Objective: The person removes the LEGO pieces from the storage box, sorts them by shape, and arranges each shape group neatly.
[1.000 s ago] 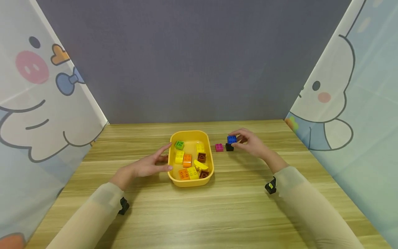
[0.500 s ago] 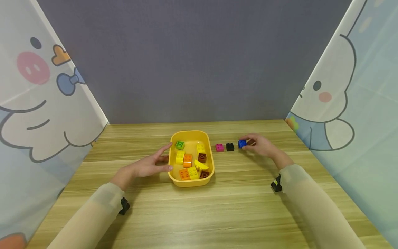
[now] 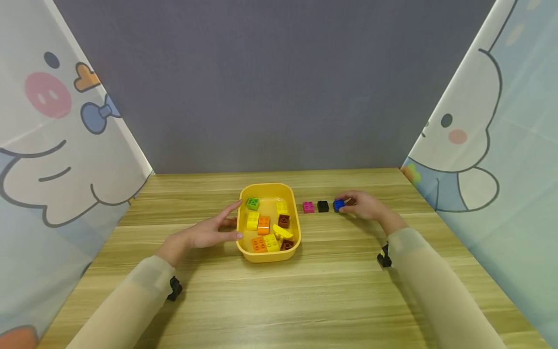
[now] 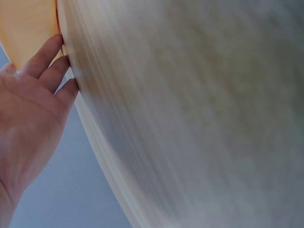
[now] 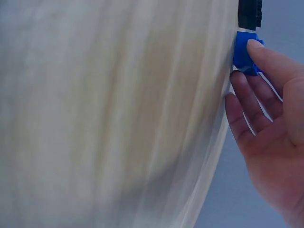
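My right hand [image 3: 365,205] pinches a blue toy building brick [image 3: 338,206] between thumb and fingers, down on the table. In the right wrist view the thumb lies across the near face of the blue brick [image 5: 244,51]. Left of it, a black brick [image 3: 323,206] and a magenta brick [image 3: 308,207] sit in a row. My left hand [image 3: 208,232] rests against the left side of a yellow tub [image 3: 267,259], fingers spread and fairly straight. Seen from the left wrist, the fingertips of the left hand [image 4: 35,102] reach the tabletop beside the tub [image 4: 28,28].
Inside the tub lie several bricks: a green brick [image 3: 253,203], an orange brick [image 3: 263,225], yellow and brown ones, and a banana-shaped yellow piece [image 3: 283,231]. A grey panel [image 3: 279,97] stands behind the wooden table [image 3: 279,305], with cartoon-printed curtains at both sides.
My right hand has carried the blue brick rightward from over the black brick and lowered it to the table, in line with the other two. The left hand stays at the tub.
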Demonstrator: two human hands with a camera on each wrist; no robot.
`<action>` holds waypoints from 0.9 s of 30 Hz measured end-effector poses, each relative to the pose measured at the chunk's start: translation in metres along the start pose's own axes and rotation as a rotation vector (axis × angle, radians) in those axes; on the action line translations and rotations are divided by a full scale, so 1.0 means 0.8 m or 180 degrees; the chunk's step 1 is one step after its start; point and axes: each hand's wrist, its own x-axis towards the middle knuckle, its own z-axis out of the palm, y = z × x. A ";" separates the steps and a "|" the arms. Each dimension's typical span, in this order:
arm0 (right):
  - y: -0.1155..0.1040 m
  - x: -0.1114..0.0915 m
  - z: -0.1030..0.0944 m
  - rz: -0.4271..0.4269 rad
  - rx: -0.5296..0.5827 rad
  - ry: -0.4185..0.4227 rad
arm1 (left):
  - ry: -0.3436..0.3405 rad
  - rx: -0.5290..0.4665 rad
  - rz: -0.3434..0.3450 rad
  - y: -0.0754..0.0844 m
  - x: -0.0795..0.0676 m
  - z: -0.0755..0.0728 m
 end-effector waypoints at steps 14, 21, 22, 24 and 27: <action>0.003 0.005 0.007 0.0143 -0.0009 -0.0095 | -0.0005 -0.0050 0.0000 0.000 0.000 0.001; 0.005 0.008 0.007 0.0142 -0.0042 -0.0156 | -0.0009 -0.0045 0.0007 -0.003 0.002 0.001; 0.005 0.008 0.007 0.0132 -0.0046 -0.0165 | -0.0013 -0.0043 0.0010 -0.004 0.002 0.001; 0.006 0.009 0.007 0.0115 -0.0056 -0.0171 | -0.0014 -0.0050 0.0012 -0.004 0.003 0.001; 0.008 0.010 0.007 0.0089 -0.0058 -0.0178 | -0.0019 -0.0052 0.0022 -0.004 0.003 0.001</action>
